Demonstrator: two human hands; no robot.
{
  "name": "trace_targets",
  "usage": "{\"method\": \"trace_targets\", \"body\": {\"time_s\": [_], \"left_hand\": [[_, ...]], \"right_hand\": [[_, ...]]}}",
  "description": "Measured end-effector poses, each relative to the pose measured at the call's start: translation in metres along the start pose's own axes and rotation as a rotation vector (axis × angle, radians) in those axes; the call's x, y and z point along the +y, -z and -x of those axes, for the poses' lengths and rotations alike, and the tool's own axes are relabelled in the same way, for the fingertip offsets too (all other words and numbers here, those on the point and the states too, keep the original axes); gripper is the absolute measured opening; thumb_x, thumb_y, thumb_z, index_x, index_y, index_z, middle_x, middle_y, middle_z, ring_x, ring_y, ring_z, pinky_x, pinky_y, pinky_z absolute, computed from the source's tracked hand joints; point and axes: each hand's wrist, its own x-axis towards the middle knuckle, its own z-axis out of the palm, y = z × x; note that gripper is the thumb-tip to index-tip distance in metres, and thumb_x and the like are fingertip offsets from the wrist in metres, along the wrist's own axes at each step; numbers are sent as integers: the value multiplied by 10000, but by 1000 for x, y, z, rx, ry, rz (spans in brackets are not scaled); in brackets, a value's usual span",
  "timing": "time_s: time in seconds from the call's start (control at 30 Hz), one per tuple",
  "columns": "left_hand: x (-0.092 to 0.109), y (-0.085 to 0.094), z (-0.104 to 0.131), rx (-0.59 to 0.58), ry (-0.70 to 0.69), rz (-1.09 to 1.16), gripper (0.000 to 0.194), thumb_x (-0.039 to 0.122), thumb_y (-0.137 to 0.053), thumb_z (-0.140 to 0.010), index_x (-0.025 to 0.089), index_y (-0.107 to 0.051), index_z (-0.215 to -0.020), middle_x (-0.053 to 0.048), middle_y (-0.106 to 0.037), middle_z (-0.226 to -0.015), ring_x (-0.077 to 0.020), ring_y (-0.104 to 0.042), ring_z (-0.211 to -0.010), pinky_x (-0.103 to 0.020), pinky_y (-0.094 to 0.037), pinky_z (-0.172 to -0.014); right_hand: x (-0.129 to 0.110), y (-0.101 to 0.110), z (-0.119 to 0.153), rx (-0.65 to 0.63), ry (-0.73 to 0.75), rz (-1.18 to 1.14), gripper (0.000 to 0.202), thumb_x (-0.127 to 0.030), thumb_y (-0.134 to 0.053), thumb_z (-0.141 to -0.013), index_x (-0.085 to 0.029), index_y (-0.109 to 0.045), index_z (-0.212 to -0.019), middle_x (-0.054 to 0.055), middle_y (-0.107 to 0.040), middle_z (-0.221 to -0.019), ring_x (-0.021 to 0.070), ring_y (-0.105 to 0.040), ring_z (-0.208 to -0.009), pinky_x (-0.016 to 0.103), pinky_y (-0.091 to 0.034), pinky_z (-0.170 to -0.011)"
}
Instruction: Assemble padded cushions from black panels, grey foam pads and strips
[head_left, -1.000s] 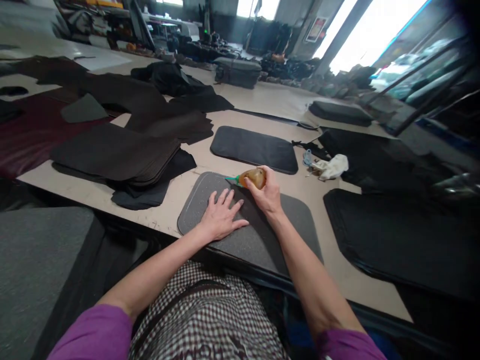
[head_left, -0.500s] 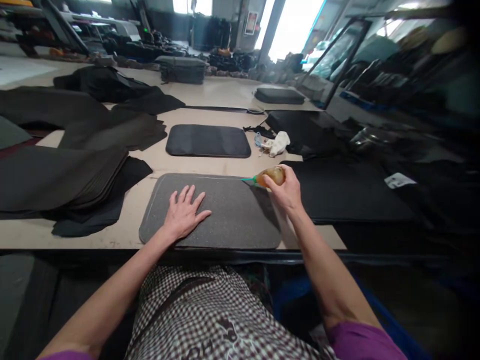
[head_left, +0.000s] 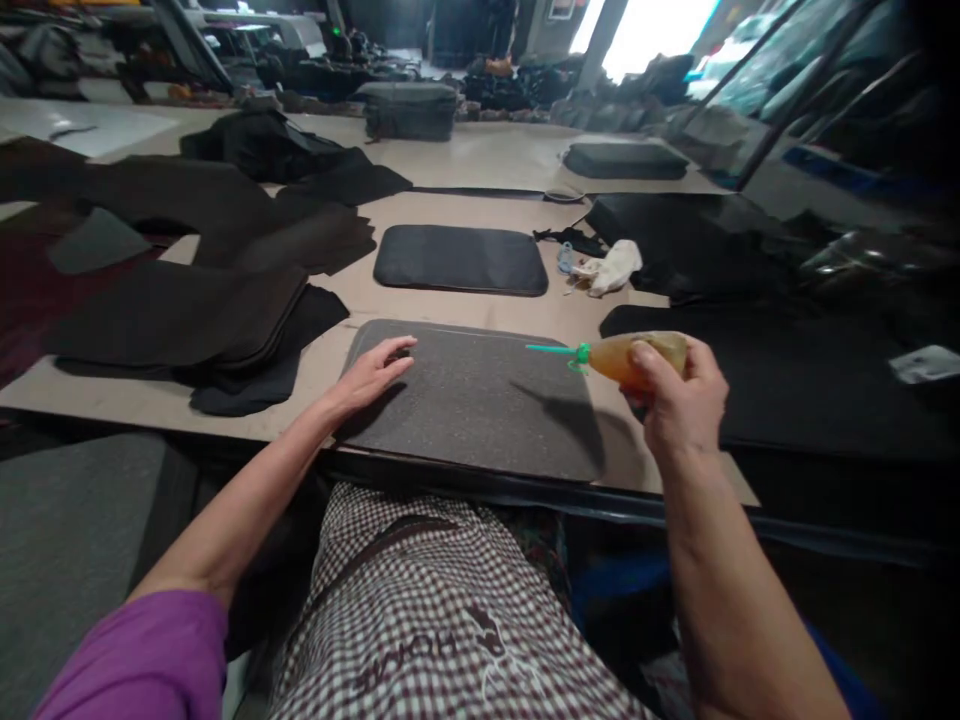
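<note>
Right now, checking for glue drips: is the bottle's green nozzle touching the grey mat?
Apart. The head view shows the nozzle raised, its shadow separate on the mat.

The left hand reaches forward from the lower left, its bare forearm stretched out from a purple sleeve pushed up near the elbow. The palm faces down and the fingers lie loosely extended and close together, the tips resting flat on the surface below, the thumb tucked along the near side. The right hand is raised on the right, its forearm rising steeply from the bottom edge, wrist nearly straight. Its fingers and thumb curl tight around a small amber squeeze bottle with a green nozzle, knuckles turned towards the camera.
</note>
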Motion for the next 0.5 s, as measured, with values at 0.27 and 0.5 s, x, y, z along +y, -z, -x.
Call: {"method": "trace_targets", "body": {"time_s": [0.27,0.5], "left_hand": [[-22,68,34,-60,-71,-239,241,387,-779,-850,191,-716,-974,-43,-697,-953,-190,-625,-904,-332,-496,-849],[-27,63,48,-191,-74,-399,319,421,-830,-807,187,-674,-958,-61,-648,-983,-231,-577,-977,-344,-449,-875]], "right_hand": [[-68,-119,112,-620,-7,-106,485,-586,-781,-842,-240,-628,-1147,49,-688,-1014,255,-653,-845,384,-586,-712],[-77,-165,152,-609,297,-9,428,-523,-718,-902,-239,-553,-1176,92,-636,-1119,297,-634,-1024,463,-558,-912]]}}
